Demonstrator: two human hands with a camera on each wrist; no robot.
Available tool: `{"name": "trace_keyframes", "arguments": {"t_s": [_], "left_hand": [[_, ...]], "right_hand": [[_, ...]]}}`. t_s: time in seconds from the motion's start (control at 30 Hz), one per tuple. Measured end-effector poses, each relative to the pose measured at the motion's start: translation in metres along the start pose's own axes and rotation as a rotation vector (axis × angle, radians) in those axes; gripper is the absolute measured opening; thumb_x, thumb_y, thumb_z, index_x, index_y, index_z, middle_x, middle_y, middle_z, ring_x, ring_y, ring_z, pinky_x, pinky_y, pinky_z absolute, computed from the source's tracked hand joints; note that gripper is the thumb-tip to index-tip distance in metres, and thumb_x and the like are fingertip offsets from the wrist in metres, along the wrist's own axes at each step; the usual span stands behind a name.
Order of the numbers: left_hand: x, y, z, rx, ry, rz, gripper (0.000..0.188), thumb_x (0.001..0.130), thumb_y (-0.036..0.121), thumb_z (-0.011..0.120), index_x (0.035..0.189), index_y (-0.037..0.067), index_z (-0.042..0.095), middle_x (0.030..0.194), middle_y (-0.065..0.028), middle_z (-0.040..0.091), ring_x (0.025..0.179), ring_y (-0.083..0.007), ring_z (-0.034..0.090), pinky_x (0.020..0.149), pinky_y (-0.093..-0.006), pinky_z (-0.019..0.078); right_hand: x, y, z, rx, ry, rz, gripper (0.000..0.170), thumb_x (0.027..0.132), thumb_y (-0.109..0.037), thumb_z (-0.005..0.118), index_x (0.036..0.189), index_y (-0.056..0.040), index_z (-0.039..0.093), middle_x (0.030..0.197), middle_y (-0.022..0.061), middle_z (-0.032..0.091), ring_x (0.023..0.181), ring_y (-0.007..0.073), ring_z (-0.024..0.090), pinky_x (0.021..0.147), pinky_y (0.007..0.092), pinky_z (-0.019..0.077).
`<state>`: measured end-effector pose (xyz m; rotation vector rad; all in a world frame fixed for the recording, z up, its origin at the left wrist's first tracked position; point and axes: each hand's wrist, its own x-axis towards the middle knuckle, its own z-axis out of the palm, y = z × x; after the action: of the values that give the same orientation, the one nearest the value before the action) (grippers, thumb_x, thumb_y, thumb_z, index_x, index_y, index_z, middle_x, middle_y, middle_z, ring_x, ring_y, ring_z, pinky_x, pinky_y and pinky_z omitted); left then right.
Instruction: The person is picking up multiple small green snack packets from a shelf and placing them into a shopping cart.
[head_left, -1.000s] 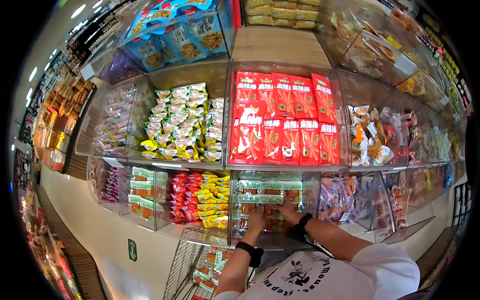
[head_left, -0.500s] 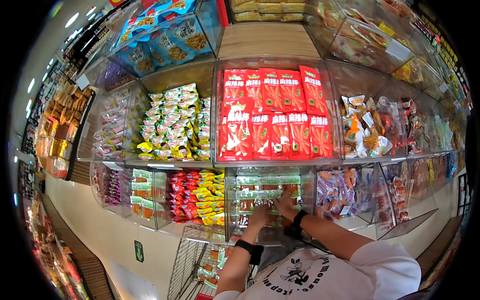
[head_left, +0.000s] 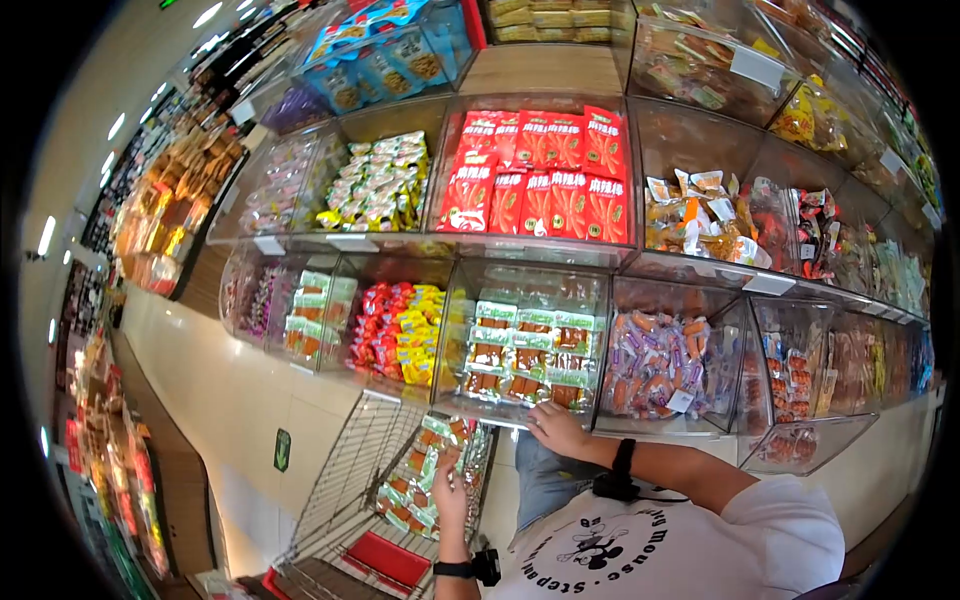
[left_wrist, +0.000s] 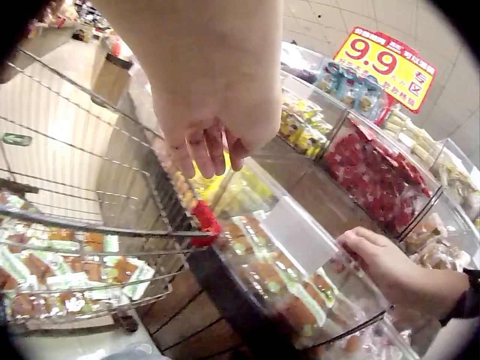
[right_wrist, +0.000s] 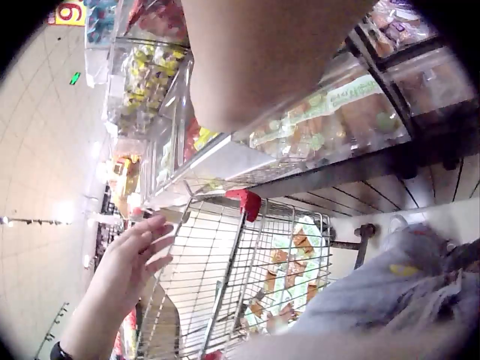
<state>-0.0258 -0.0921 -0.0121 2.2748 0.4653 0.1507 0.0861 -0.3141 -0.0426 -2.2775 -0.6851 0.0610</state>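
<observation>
My left hand (head_left: 450, 488) hovers over the wire shopping cart (head_left: 325, 470), its fingers loosely extended and nothing in them. In the right wrist view the same left hand (right_wrist: 133, 259) shows beside the cart's side wires. My right hand (head_left: 558, 430) rests at the front edge of a clear bin (head_left: 525, 412), fingers laid over the rim. Green-and-white packs of brown snacks (head_left: 530, 362) lie in rows in that bin. Similar packs (head_left: 410, 490) are heaped inside the cart. The right wrist view hides the right hand's fingers behind the wrist.
Right of the bin, another holds purple-wrapped snacks (head_left: 655, 365); to its left are red and yellow packets (head_left: 400, 325). Red bags (head_left: 540, 180) stand on the tier above. A red panel (head_left: 388, 562) marks the cart's near end.
Both hands have come out of the snack bin. The left has moved down and left over the cart, the right back to the bin's front edge. The head view has shifted, showing more of the cart.
</observation>
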Motion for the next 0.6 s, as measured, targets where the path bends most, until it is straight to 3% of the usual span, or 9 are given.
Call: {"name": "trace_keyframes", "arguments": {"t_s": [0.07, 0.1, 0.2, 0.23, 0.33, 0.4, 0.43, 0.47, 0.6], "left_hand": [[-0.042, -0.002, -0.012, -0.028, 0.049, -0.153, 0.022, 0.072, -0.003, 0.041, 0.092, 0.0, 0.05, 0.086, -0.0131, 0.052, 0.071, -0.0194, 0.053, 0.061, -0.0262, 0.0434], [-0.062, -0.004, -0.018, -0.042, 0.074, -0.228, 0.022, 0.072, -0.003, 0.04, 0.091, 0.0, 0.05, 0.085, -0.0128, 0.052, 0.071, -0.019, 0.053, 0.061, -0.0261, 0.0433], [-0.119, -0.055, -0.023, -0.164, 0.264, -0.236, 0.022, 0.073, -0.003, 0.041, 0.091, 0.0, 0.051, 0.085, -0.012, 0.053, 0.07, -0.0174, 0.053, 0.06, -0.0248, 0.043], [-0.132, -0.053, -0.032, -0.126, 0.269, -0.339, 0.023, 0.072, -0.003, 0.042, 0.092, 0.001, 0.051, 0.084, -0.0123, 0.053, 0.069, -0.0173, 0.053, 0.06, -0.0249, 0.0428], [-0.171, -0.088, -0.048, 0.007, 0.363, -0.42, 0.024, 0.071, -0.003, 0.043, 0.092, 0.002, 0.051, 0.083, -0.012, 0.053, 0.07, -0.0191, 0.053, 0.06, -0.0264, 0.0425], [-0.19, -0.102, -0.061, 0.089, 0.414, -0.421, 0.023, 0.07, -0.001, 0.044, 0.091, 0.002, 0.052, 0.081, -0.0135, 0.052, 0.07, -0.0236, 0.051, 0.06, -0.0303, 0.0414], [-0.197, -0.104, -0.071, 0.11, 0.432, -0.438, 0.023, 0.07, 0.0, 0.044, 0.091, 0.002, 0.052, 0.081, -0.0139, 0.052, 0.07, -0.025, 0.051, 0.061, -0.0315, 0.041], [-0.207, -0.11, -0.081, 0.131, 0.45, -0.456, 0.022, 0.07, 0.0, 0.044, 0.091, 0.003, 0.052, 0.08, -0.0144, 0.052, 0.07, -0.0264, 0.05, 0.061, -0.0326, 0.0406], [-0.244, -0.146, -0.117, 0.339, 0.496, -0.485, 0.02, 0.069, 0.002, 0.044, 0.087, 0.004, 0.053, 0.078, -0.0149, 0.052, 0.073, -0.0299, 0.049, 0.068, -0.0357, 0.0386]], "right_hand": [[-0.003, -0.02, -0.023, -0.115, 0.0, -0.192, 0.026, 0.071, -0.021, 0.052, 0.09, -0.0031, 0.048, 0.082, 0.0099, 0.048, 0.081, 0.0228, 0.046, 0.073, 0.0312, 0.0362], [-0.009, -0.014, -0.016, -0.301, -0.054, -0.264, 0.031, 0.072, -0.025, 0.049, 0.094, -0.0032, 0.046, 0.09, 0.0075, 0.046, 0.086, 0.0194, 0.044, 0.074, 0.0306, 0.0336], [-0.009, -0.016, -0.015, -0.386, -0.108, -0.306, 0.032, 0.072, -0.024, 0.048, 0.095, -0.0027, 0.045, 0.091, 0.0075, 0.046, 0.085, 0.0193, 0.044, 0.074, 0.0304, 0.034], [-0.008, -0.013, -0.01, -0.323, -0.1, -0.303, 0.035, 0.069, -0.021, 0.052, 0.097, -0.0007, 0.045, 0.089, 0.0102, 0.047, 0.084, 0.0238, 0.045, 0.074, 0.0321, 0.036], [-0.01, -0.011, -0.007, -0.331, -0.101, -0.31, 0.037, 0.067, -0.019, 0.053, 0.098, -0.0007, 0.044, 0.089, 0.0113, 0.048, 0.083, 0.0249, 0.046, 0.072, 0.0333, 0.0371], [-0.01, -0.012, -0.006, -0.295, -0.085, -0.304, 0.037, 0.066, -0.017, 0.053, 0.097, -0.0012, 0.044, 0.089, 0.0127, 0.048, 0.082, 0.0261, 0.047, 0.071, 0.0345, 0.0378], [-0.009, -0.012, -0.006, -0.367, -0.081, -0.388, 0.036, 0.066, -0.017, 0.054, 0.097, -0.0013, 0.044, 0.09, 0.014, 0.048, 0.083, 0.0274, 0.047, 0.073, 0.0356, 0.0376], [-0.009, -0.016, -0.004, -0.316, -0.052, -0.315, 0.031, 0.068, -0.016, 0.047, 0.094, 0.001, 0.046, 0.085, 0.0134, 0.049, 0.078, 0.026, 0.048, 0.069, 0.0358, 0.0387], [-0.01, -0.026, -0.004, -0.285, -0.044, -0.298, 0.032, 0.066, -0.013, 0.052, 0.094, 0.0003, 0.044, 0.093, 0.0155, 0.047, 0.087, 0.0294, 0.044, 0.076, 0.037, 0.0353]]}}
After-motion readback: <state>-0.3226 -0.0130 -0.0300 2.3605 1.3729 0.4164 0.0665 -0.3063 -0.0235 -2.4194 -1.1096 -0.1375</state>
